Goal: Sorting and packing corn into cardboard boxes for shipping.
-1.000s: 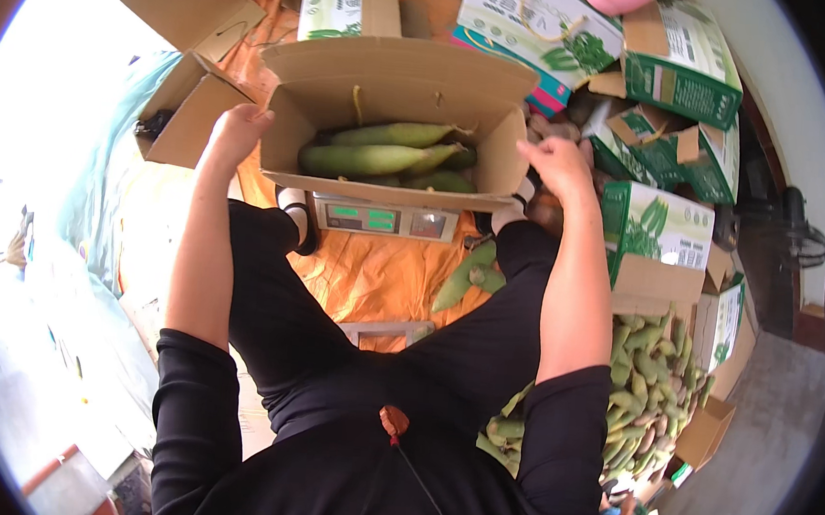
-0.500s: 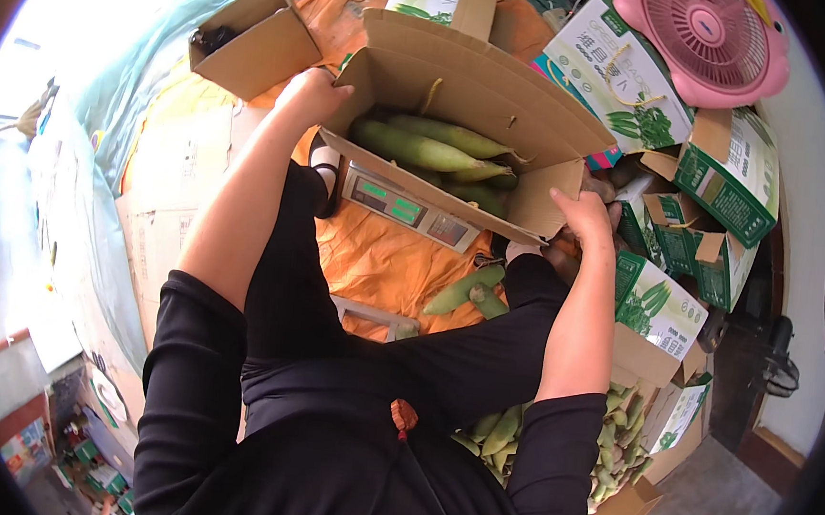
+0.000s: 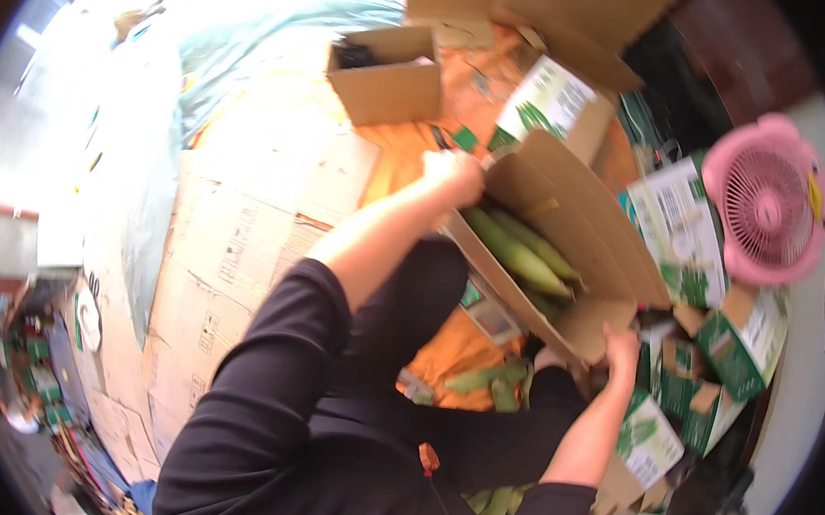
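An open cardboard box point(image 3: 591, 236) stands over a digital scale point(image 3: 491, 317), which shows only in part below the box's near side. Several long green radishes point(image 3: 517, 261) lie inside it. My left hand point(image 3: 454, 176), blurred, grips the box's left end at the upper edge. At the opposite end, my right hand point(image 3: 620, 352) holds the near corner flap, fingers closed on the cardboard. Between my legs, loose green radishes point(image 3: 486, 378) rest on the orange sheet point(image 3: 437, 353).
Flattened cardboard point(image 3: 210, 282) covers the left side. A small open carton point(image 3: 386, 88) sits beyond the box. To the right are a pink fan point(image 3: 768, 201) and stacked green-and-white cartons point(image 3: 740, 340). More radishes point(image 3: 498, 505) lie by my right thigh. Another person point(image 3: 21, 414) appears far left.
My view has swung left, so the scene sits farther right and tilted. Both hands keep hold of the box, and the radishes remain inside.
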Demonstrator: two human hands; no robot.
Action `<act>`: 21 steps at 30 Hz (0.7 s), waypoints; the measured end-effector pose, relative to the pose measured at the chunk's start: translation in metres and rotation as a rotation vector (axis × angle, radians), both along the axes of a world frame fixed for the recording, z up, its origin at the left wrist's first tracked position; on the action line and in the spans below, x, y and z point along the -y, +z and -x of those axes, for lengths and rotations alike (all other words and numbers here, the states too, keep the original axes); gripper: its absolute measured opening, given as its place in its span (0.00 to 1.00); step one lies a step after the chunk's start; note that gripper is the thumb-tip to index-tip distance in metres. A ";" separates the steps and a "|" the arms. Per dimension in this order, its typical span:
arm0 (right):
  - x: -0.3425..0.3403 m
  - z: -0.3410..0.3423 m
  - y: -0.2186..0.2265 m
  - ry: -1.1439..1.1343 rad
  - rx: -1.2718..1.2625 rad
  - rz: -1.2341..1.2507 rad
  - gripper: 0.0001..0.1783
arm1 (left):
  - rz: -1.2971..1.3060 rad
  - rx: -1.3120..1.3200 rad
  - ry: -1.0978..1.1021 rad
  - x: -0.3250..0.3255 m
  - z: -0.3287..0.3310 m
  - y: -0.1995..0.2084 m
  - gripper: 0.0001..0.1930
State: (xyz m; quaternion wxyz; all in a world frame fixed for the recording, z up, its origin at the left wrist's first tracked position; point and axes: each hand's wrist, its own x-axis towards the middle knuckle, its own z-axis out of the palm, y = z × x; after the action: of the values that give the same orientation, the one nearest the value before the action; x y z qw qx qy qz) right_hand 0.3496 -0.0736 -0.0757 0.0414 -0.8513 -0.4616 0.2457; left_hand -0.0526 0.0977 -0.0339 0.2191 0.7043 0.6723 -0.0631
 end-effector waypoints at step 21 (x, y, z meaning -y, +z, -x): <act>-0.147 0.240 0.150 0.592 0.098 -0.313 0.18 | -0.202 0.279 0.515 0.105 0.258 0.011 0.18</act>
State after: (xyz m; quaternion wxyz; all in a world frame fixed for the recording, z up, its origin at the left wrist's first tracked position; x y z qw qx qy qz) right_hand 0.1096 0.0739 0.0738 0.0760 -0.6744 -0.7225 0.1322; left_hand -0.3105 -0.0073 -0.0226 0.2470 0.5307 0.7950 0.1589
